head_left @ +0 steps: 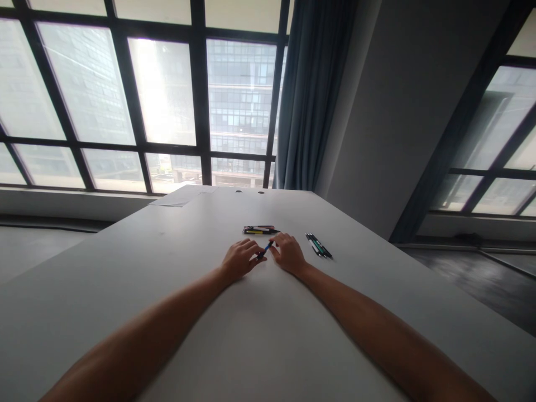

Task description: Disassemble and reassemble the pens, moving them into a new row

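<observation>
Bare forearms (142, 329) come in nearest the camera from about seven and five o'clock, and their hands almost meet over a white tabletop (201, 335). Between them, at the centre of the dial, a slim blue-and-black pen (266, 250) slants from between seven and eight o'clock up to between one and two. The left hand (239, 259) is mostly closed, its fingers curled forward, with thumb and fingertips pinching the pen's darker lower end. The right hand (288, 253) is half curled, thumb and forefinger closed on the upper end; its remaining fingers are hard to tell apart. Whether the pen touches the table, I cannot tell. Just beyond it, between eleven and twelve o'clock, lies a bundle of pens (257, 230) with yellow, white and black parts. At three o'clock, just beside the right hand, black, white and green pens (319, 245) lie side by side. Paper sheets (176, 197) lie well apart at ten o'clock, near the table's far edge.
</observation>
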